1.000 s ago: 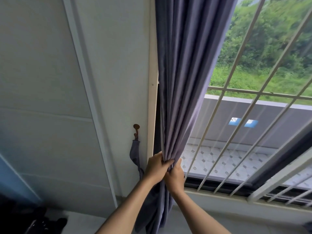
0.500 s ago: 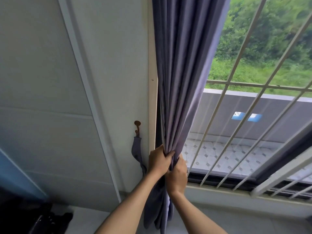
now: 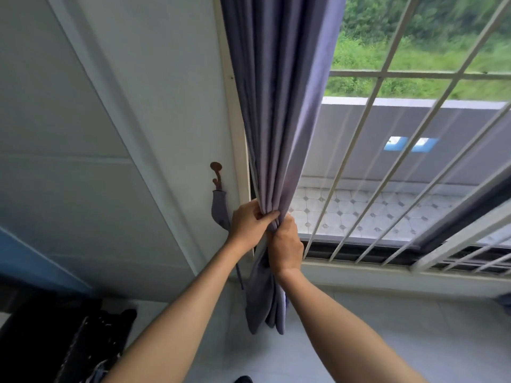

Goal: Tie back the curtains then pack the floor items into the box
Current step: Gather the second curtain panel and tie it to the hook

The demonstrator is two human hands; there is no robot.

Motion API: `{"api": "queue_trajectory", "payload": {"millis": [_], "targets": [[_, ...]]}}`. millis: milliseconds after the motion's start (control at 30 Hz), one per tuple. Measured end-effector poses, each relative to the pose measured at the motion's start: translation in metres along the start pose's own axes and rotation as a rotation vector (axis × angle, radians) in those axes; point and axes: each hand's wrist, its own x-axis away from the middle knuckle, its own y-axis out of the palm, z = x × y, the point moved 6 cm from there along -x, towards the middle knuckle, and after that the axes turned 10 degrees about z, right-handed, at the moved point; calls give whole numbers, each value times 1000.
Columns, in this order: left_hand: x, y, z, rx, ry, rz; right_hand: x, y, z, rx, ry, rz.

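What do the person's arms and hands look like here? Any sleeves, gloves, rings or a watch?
Both forearms are bare from the bottom edge of the picture up to the wrists: no sleeves in view. The left hand and right hand wear no gloves, and no watch, bracelet or ring shows on the sides facing the camera.

Daylight floods through the window (image 3: 414, 134); edges bow, greenery (image 3: 414, 37) blurs.
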Motion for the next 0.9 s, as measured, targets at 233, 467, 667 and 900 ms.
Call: {"api": "queue_trajectory", "payload": {"millis": [233,467,667,900], "targets": [[1,-10,-3,49,15,-61,-1,2,-7,52,-85,-25],[2,-13,-17,270,-38,-373,-7,6,-1,64,-70,-9],[-41,-52,-118,59,-348,116,-10,8,-1,87,-76,25],[-72,-16,-170,83,-485,26,-12,10,1,149,-90,62]]}}
